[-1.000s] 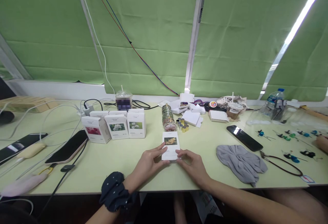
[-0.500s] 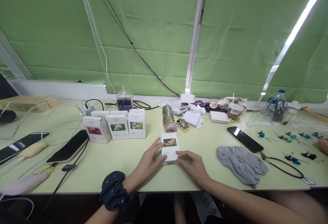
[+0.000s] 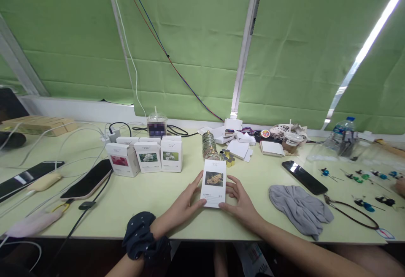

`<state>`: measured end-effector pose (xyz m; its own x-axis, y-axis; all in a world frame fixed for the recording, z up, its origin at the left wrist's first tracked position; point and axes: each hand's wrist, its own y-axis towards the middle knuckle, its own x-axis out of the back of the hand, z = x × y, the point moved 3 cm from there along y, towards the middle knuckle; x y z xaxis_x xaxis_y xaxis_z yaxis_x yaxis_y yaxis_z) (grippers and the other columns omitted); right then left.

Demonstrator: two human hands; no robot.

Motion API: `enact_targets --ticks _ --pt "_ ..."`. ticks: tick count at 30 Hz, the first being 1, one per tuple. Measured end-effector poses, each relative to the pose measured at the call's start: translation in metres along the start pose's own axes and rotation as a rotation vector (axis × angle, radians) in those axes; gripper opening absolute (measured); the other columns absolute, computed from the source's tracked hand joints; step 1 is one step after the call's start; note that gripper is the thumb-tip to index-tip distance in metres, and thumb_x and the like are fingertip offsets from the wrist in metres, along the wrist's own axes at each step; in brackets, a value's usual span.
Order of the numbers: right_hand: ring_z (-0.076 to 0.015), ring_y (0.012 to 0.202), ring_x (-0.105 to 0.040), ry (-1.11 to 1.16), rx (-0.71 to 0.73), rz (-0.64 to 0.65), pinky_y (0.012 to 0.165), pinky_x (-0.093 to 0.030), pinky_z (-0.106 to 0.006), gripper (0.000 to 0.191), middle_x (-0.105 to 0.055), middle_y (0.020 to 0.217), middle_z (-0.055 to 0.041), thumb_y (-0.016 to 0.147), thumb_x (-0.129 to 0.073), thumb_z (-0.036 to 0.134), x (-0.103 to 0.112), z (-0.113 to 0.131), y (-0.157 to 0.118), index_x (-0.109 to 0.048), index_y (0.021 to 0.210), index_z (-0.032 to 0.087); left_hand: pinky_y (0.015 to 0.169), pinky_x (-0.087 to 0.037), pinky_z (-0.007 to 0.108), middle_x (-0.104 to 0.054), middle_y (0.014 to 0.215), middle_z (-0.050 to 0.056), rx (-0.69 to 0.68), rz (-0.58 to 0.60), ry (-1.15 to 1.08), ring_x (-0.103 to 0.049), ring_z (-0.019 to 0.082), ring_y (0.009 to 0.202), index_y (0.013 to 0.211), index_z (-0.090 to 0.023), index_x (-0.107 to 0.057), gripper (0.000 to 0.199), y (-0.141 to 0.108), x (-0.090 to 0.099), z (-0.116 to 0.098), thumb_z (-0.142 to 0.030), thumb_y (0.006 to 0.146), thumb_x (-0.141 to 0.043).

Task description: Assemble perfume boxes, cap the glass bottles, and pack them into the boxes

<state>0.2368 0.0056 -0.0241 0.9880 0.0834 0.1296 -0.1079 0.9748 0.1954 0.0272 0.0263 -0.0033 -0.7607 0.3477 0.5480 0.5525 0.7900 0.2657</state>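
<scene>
A small white box [image 3: 214, 190] with a yellow-flower picture stands tilted up at the front middle of the table. My left hand [image 3: 189, 199] grips its left side, thumb at the lower front corner. On the other side my right hand [image 3: 238, 196] closes on the right edge, fingers partly behind the box. Just behind it lies a ribbed clear container [image 3: 209, 144], its near end hidden by the box. To the left several similar white boxes [image 3: 148, 158] stand in rows, showing pink and white flowers. Small gold cylinders [image 3: 229, 158] sit to the back right.
A black phone [image 3: 303, 177] and a grey cloth [image 3: 299, 207] lie to the right, beside a dark cord loop [image 3: 351, 213]. Phones and cables [image 3: 85, 180] spread over the left. At the back are a lidded cup [image 3: 157, 125] and white cartons [image 3: 238, 148]. Another person's hand [image 3: 401, 186] shows at far right.
The box has been tipped up so its front faces me more. My right fingers have moved from its lower front edge round to its right side. The camera view has shifted slightly.
</scene>
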Motion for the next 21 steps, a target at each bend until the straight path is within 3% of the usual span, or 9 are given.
enact_targets --ticks 2,4,9,11,14,18,21 --pt "-0.0252 0.106 -0.062 0.024 -0.014 0.055 0.091 -0.044 -0.044 0.09 -0.061 0.121 -0.0109 0.063 -0.076 0.024 0.0 0.001 0.007 -0.024 0.137 0.025 0.107 -0.04 0.047 -0.019 0.157 0.01 -0.061 -0.028 -0.093 -0.044 0.028 0.132 0.15 -0.029 -0.011 0.073 -0.001 -0.001 0.0 -0.034 0.09 -0.052" --pt "-0.0255 0.104 -0.062 -0.004 -0.025 0.071 0.082 -0.046 -0.041 0.088 -0.064 0.117 -0.0101 0.065 -0.074 0.023 0.001 0.008 0.015 -0.025 0.137 0.024 0.103 -0.044 0.046 -0.024 0.156 0.012 -0.086 -0.066 -0.122 -0.051 0.028 0.126 0.149 -0.028 -0.016 0.072 -0.002 -0.002 0.002 -0.029 0.088 -0.055" --pt "-0.0237 0.094 -0.061 -0.293 0.018 0.107 0.069 -0.047 -0.032 0.052 -0.068 0.102 -0.006 0.065 -0.071 0.021 0.003 0.043 0.034 -0.054 0.114 0.02 0.103 -0.045 0.049 -0.033 0.151 0.013 -0.117 -0.139 -0.049 -0.05 0.028 0.126 0.146 -0.027 -0.022 0.068 -0.002 -0.001 0.005 -0.022 0.087 -0.055" --pt "-0.0222 0.09 -0.061 -0.368 0.043 0.15 0.066 -0.048 -0.03 0.046 -0.068 0.1 -0.0047 0.064 -0.07 0.017 0.002 0.056 0.042 -0.058 0.109 0.02 0.104 -0.044 0.049 -0.036 0.149 0.013 -0.128 -0.195 0.012 -0.049 0.028 0.127 0.145 -0.027 -0.023 0.066 -0.001 0.002 0.004 -0.022 0.087 -0.053" --pt "-0.0214 0.089 -0.062 -0.38 0.075 0.158 0.062 -0.051 -0.028 0.047 -0.068 0.099 -0.0045 0.064 -0.069 0.013 -0.002 0.071 0.06 -0.059 0.109 0.02 0.104 -0.042 0.051 -0.037 0.146 0.014 -0.118 -0.392 0.1 -0.049 0.028 0.126 0.143 -0.027 -0.024 0.064 -0.001 0.011 0.005 -0.022 0.087 -0.052" --pt "-0.0209 0.086 -0.064 -0.462 0.103 -0.012 0.07 -0.053 -0.032 0.04 -0.069 0.094 -0.004 0.061 -0.073 0.013 -0.007 0.088 0.103 -0.059 0.099 0.018 0.095 -0.048 0.05 -0.042 0.136 0.013 -0.042 -0.716 0.115 -0.053 0.027 0.118 0.135 -0.026 -0.031 0.053 -0.006 0.025 0.009 -0.025 0.086 -0.052" --pt "-0.0203 0.085 -0.064 -0.55 0.106 -0.086 0.074 -0.052 -0.033 0.036 -0.069 0.092 -0.004 0.062 -0.074 0.013 -0.018 0.097 0.141 -0.059 0.095 0.017 0.088 -0.051 0.046 -0.045 0.129 0.013 -0.005 -0.764 0.095 -0.056 0.025 0.111 0.129 -0.024 -0.035 0.046 -0.008 0.028 0.008 -0.026 0.085 -0.051"
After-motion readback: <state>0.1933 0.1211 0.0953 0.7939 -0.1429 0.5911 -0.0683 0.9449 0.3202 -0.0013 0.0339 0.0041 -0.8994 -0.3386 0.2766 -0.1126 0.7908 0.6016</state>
